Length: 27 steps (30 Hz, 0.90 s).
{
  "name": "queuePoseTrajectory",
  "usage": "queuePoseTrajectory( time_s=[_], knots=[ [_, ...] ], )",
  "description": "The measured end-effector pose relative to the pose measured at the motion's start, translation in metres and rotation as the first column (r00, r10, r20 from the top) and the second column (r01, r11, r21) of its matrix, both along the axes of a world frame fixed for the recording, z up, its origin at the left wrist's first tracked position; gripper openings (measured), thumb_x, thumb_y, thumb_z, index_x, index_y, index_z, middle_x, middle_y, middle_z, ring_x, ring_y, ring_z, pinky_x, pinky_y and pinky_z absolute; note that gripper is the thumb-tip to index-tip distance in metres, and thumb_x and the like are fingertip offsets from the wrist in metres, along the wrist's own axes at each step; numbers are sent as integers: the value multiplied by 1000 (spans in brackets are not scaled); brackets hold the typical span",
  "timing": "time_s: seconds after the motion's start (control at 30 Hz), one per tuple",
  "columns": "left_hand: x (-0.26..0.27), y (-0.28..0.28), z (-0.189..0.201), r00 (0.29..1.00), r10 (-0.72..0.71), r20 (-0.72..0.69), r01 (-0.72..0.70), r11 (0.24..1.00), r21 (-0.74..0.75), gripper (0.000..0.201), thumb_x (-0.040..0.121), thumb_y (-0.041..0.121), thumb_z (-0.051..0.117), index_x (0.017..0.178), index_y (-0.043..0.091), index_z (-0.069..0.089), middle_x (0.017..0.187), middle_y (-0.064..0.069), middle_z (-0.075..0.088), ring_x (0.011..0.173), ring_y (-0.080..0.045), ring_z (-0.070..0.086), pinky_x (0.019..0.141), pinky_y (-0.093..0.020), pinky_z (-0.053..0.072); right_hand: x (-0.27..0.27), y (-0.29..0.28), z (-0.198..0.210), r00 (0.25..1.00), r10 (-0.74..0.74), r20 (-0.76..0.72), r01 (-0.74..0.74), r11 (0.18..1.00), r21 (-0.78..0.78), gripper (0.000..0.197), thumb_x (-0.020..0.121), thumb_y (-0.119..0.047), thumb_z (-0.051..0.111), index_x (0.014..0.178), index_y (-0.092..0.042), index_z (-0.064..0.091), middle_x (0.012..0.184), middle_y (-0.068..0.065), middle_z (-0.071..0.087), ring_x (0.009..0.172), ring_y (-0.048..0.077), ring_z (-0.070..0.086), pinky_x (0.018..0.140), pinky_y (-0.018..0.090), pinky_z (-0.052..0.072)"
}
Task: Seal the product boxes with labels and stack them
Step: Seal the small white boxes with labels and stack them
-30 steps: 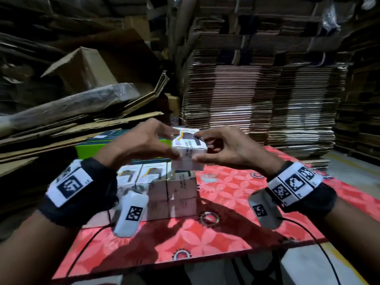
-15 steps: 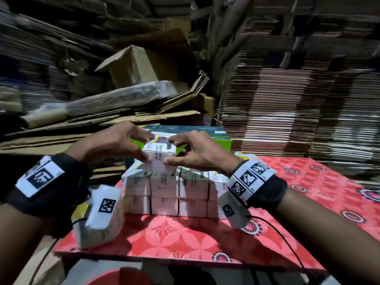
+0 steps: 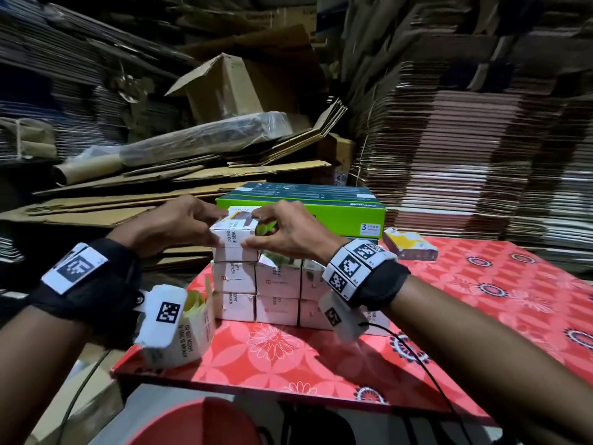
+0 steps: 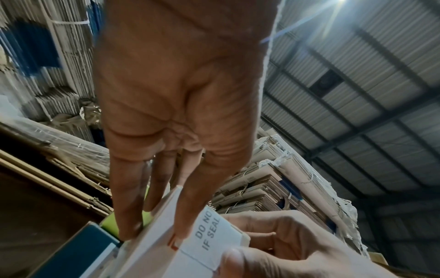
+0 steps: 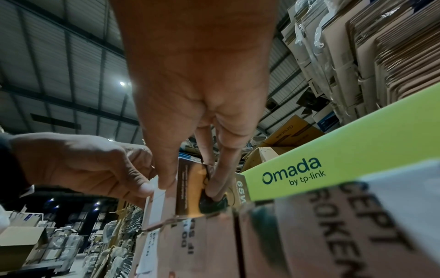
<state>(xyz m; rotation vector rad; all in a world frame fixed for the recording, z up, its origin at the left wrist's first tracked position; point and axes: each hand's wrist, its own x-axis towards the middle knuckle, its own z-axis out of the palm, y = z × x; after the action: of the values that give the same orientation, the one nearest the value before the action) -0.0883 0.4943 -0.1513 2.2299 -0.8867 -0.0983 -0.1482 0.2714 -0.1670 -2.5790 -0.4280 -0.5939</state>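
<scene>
Both hands, left hand (image 3: 173,224) and right hand (image 3: 288,232), pinch a white box (image 3: 233,234) atop stacked boxes (image 3: 276,292). A red floral bench (image 3: 449,316) stands amid flattened cardboard stacks (image 3: 465,149).

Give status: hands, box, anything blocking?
Left hand and right hand both pinch the box, sitting on the stack's left column. Seal label on. Green carton close behind; nothing blocking.

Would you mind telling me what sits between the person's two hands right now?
A small white product box, pinched between left hand and right hand atop the box stack; the head view shows it.
</scene>
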Motion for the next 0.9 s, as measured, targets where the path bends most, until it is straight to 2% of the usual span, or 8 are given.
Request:
queuePoseTrajectory(
  time_s=[0.17,0.3,0.43,0.6,0.67,0.73,0.77,0.9],
  knots=[
    [-2,-1,-4,999,27,-38,-29,999,-44,51,83,-14,62,125,14,69,117,-1,74,118,-23,66,108,-43,48,5,3,-4,1000,-8,15,8,1000,19,49,82,-43,82,121,-14,72,113,8,75,99,19,69,86,41,58],
    [-1,0,-7,997,14,-78,-19,997,-73,54,85,-13,62,131,15,65,121,-3,73,119,-23,66,110,-45,46,5,3,-6,1000,-5,31,4,1000,19,47,82,-42,83,117,-13,73,106,9,76,90,20,71,81,42,58],
    [0,0,-7,995,21,-93,-27,997,-67,56,85,-13,62,133,16,64,119,0,74,116,-19,67,108,-42,48,5,4,-8,999,6,35,-8,999,49,44,80,-39,85,114,-12,74,104,8,77,91,19,71,79,40,60],
    [4,0,-7,995,42,-91,-48,997,-67,58,83,-14,63,133,17,64,118,0,74,116,-21,68,104,-39,51,7,4,-9,1000,14,20,-15,998,68,42,80,-38,85,112,-12,75,101,7,78,89,18,72,76,40,61],
    [4,-1,-8,995,54,-87,-61,995,-82,55,83,-14,64,130,15,66,115,-2,75,112,-21,69,98,-32,55,8,3,-10,1000,20,23,-22,997,71,42,81,-38,84,114,-14,75,102,6,78,87,17,72,75,40,61],
    [3,-5,-8,994,92,-62,-97,992,-86,52,83,-12,67,128,15,67,110,0,77,107,-19,71,85,-22,57,9,3,-12,999,20,34,-22,997,73,39,81,-38,83,113,-16,76,98,3,78,86,16,72,75,40,61],
    [3,-6,-8,993,105,-51,-109,990,-84,51,83,-10,68,127,15,68,108,0,77,105,-19,71,84,-22,57,10,3,-13,999,21,35,-23,997,70,37,82,-38,82,112,-17,76,98,3,78,87,16,72,75,40,61],
    [5,-6,-9,988,136,-73,-142,986,-83,55,83,-6,71,134,14,63,109,0,76,106,-21,71,96,-37,56,8,5,-13,999,17,35,-19,998,56,38,83,-37,81,113,-16,74,101,5,77,92,20,71,79,44,60]
  ],
)
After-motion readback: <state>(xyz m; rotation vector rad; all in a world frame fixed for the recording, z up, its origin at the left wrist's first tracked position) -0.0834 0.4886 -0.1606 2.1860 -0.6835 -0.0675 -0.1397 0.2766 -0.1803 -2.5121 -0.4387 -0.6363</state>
